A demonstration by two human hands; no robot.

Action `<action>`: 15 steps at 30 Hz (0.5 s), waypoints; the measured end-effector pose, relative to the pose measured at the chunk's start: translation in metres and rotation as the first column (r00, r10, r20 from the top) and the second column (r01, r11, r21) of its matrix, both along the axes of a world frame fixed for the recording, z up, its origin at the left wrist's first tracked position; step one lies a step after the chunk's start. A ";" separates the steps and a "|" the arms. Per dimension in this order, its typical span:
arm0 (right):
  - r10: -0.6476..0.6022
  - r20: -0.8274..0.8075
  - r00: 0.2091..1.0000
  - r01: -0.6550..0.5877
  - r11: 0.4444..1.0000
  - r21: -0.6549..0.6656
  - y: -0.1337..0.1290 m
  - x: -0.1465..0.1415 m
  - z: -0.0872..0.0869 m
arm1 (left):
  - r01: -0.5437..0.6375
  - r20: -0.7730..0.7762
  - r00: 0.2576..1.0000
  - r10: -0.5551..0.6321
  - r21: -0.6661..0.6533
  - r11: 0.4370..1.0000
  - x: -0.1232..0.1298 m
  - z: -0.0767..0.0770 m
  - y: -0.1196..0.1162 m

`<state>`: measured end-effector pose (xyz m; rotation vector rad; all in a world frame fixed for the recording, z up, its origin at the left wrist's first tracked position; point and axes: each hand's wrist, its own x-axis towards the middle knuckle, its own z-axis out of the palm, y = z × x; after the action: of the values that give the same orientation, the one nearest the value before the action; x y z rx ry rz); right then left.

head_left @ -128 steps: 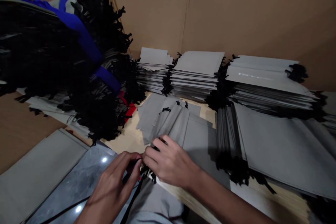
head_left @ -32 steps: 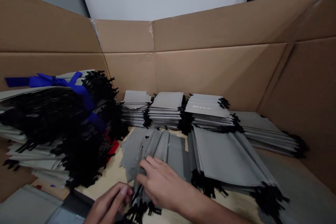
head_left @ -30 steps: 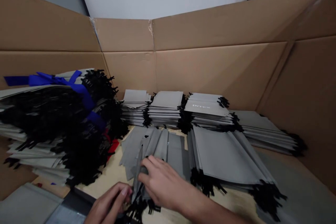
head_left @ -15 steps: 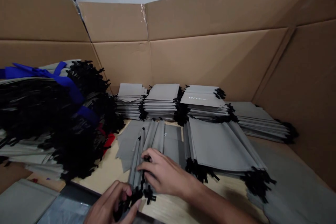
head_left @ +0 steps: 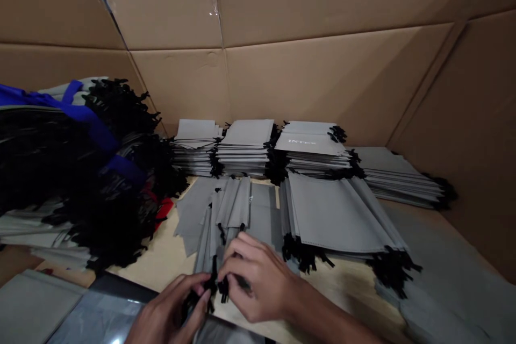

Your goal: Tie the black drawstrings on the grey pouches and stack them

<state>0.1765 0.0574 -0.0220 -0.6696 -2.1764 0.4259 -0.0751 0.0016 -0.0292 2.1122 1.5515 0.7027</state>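
Note:
Narrow grey fabric pouches [head_left: 234, 201] with black drawstring ends lie fanned out in front of me, overlapping one another. My left hand [head_left: 171, 306] is closed at their near end, thumb and fingers pinching black drawstring ends [head_left: 212, 282]. Just to its right, my right hand [head_left: 258, 277] is curled over the pouches, its thumb and forefinger pinched on black drawstring ends too. The fingers partly hide the strings they hold. A larger fanned pile of grey pouches [head_left: 342, 215] lies right of my right hand, its black strings hanging toward me.
Neat stacks of grey pouches [head_left: 248, 153] line the back against a cardboard wall [head_left: 322, 75]. One top pouch [head_left: 302, 142] bears white lettering. At left stands a big heap of black-stringed pouches [head_left: 113, 183] with a blue strap [head_left: 91, 123]. A plastic-covered surface [head_left: 97, 309] is at lower left.
My right hand has moved down toward me, from the middle of the pouches to their string ends beside my left hand. The view has tilted slightly downward.

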 end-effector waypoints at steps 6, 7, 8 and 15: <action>0.050 0.041 0.998 -0.045 0.992 -0.120 -0.010 -0.009 -0.008 | -0.031 0.085 0.996 0.039 -0.093 0.995 -0.002 0.002 -0.003; 0.047 0.057 0.997 -0.039 0.991 -0.124 -0.011 -0.011 -0.007 | -0.018 0.098 0.995 0.028 -0.101 0.995 -0.001 0.004 -0.003; 0.038 0.080 0.996 -0.028 0.992 -0.123 -0.012 -0.013 -0.006 | -0.009 0.109 0.994 0.020 -0.104 0.995 0.000 0.006 -0.003; -0.077 0.261 0.962 0.098 0.993 -0.068 -0.010 -0.012 -0.010 | -0.016 0.069 0.997 0.020 -0.055 0.998 -0.001 0.015 -0.005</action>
<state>0.1641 0.0478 -0.0317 -0.9060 -2.3721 0.3999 -0.0764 -0.0032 -0.0146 2.0156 1.5372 0.7236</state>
